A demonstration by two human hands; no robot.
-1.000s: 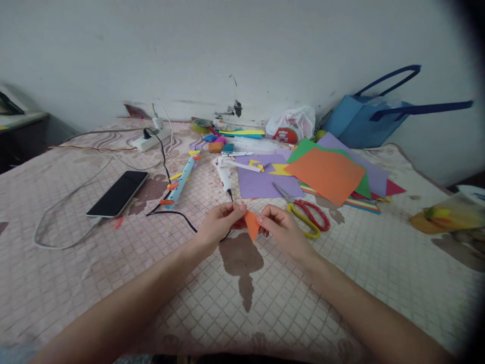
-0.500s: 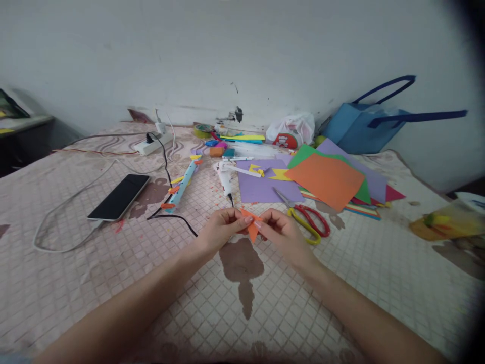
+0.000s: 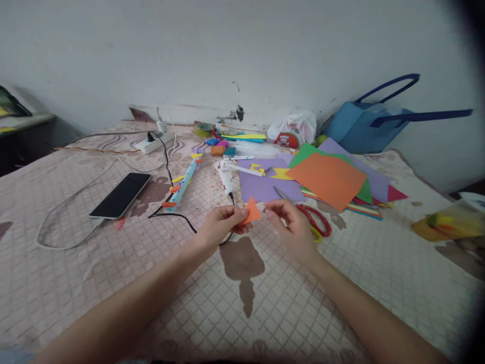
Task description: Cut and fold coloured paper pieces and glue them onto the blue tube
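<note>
While one patterned cloth (image 3: 182,298) covers the table, one blue bag (image 3: 364,131) stands at the far right. Left of the bag and nearer, one orange sheet (image 3: 328,179) overlaps one green sheet (image 3: 361,194); two purple sheets (image 3: 265,188) lie there, one on either side of the orange. Two hands work at the near middle, apart from each other. One phone (image 3: 120,196) lies left, one pair of scissors (image 3: 317,221) right, partly behind the right hand (image 3: 293,230). One blue strip (image 3: 184,186), with at least three orange bits along it, lies left of one glue gun (image 3: 225,178). Smallest, one orange triangle (image 3: 251,213) is pinched in the left hand (image 3: 220,225), between the two hands; the right hand's curled fingers are just beside it, whether holding anything one cannot tell.
</note>
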